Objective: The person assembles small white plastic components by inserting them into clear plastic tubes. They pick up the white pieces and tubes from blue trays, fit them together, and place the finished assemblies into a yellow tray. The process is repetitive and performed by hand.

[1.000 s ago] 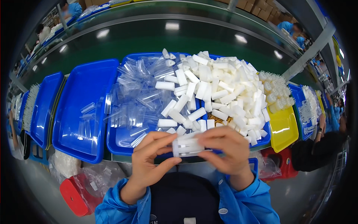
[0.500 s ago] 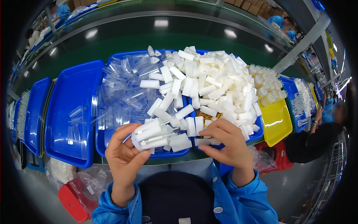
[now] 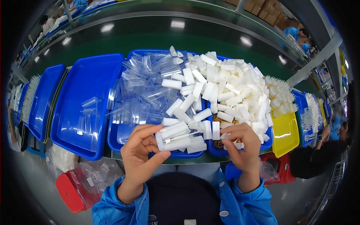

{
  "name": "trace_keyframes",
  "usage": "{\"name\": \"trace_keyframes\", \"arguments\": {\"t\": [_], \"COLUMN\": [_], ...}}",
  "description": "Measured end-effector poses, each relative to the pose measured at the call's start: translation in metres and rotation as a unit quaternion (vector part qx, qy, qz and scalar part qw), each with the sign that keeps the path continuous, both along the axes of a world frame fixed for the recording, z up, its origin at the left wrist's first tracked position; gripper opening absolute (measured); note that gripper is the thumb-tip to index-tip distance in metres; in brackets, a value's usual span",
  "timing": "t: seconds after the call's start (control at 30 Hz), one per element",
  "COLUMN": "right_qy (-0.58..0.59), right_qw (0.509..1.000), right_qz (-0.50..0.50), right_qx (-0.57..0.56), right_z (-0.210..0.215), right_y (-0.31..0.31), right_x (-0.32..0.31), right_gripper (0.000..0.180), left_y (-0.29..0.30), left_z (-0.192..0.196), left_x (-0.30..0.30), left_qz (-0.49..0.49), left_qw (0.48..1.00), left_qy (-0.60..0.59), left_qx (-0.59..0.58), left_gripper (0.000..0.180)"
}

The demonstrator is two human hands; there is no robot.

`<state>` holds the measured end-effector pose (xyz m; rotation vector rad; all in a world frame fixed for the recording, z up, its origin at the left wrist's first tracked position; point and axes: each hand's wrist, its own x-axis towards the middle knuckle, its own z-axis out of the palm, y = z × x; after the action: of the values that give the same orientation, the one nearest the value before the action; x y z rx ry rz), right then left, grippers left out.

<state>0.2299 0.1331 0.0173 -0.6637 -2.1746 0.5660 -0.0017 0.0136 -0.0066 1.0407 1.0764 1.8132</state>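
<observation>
My left hand (image 3: 144, 148) is closed around a white, round-ended holder (image 3: 160, 141). White foam blocks (image 3: 175, 130) and thin, clear rods project from it to the right. The fingers of my right hand (image 3: 242, 144) are bent at the edge of an upright white foam block (image 3: 216, 130), which they seem to pinch; the hand partly hides the contact. Behind both hands lies a large heap of similar white blocks (image 3: 236, 90). Clear plastic sleeves (image 3: 144, 75) fill the blue tray to the left of the heap.
A blue tray (image 3: 80, 127) at the left has a few clear sleeves. Tan loops (image 3: 229, 125) show under the blocks. At the right are a yellow tray (image 3: 285, 137) and bristly off-white parts (image 3: 279, 95). Red stools (image 3: 69, 191) stand below; other people work nearby.
The view has shifted, so the trays appear farther right. My left hand has moved right and slightly away with the holder. My right hand stays by the upright foam block.
</observation>
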Motion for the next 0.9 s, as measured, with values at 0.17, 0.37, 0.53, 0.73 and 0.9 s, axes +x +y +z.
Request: {"name": "trace_keyframes", "arguments": {"t": [0.17, 0.37, 0.53, 0.73, 0.9], "right_qy": [0.236, 0.332, 0.295, 0.263, 0.265], "right_qw": [0.961, 0.887, 0.913, 0.918, 0.899], "right_qz": [-0.018, 0.072, 0.055, 0.061, 0.072], "right_qx": [-0.144, -0.311, -0.278, -0.292, -0.341], "right_z": [-0.003, 0.001, 0.0, 0.003, 0.004], "right_y": [-0.007, -0.017, -0.018, -0.02, -0.018], "right_x": [-0.011, -0.024, -0.031, -0.029, -0.028], "right_gripper": [0.017, 0.016, 0.013, 0.013, 0.017], "left_y": [0.003, 0.002, 0.002, 0.002, 0.001], "left_z": [0.001, -0.002, -0.005, -0.005, -0.003], "left_x": [0.007, 0.007, 0.009, 0.009, 0.007], "left_qz": [0.002, -0.01, -0.023, -0.004, -0.001], "left_qw": [1.0, 0.999, 0.999, 0.998, 0.998], "left_qy": [0.008, 0.032, 0.04, 0.051, 0.056], "left_qx": [0.015, 0.011, 0.023, 0.021, 0.017], "left_gripper": [0.052, 0.052, 0.052, 0.052, 0.053]}}
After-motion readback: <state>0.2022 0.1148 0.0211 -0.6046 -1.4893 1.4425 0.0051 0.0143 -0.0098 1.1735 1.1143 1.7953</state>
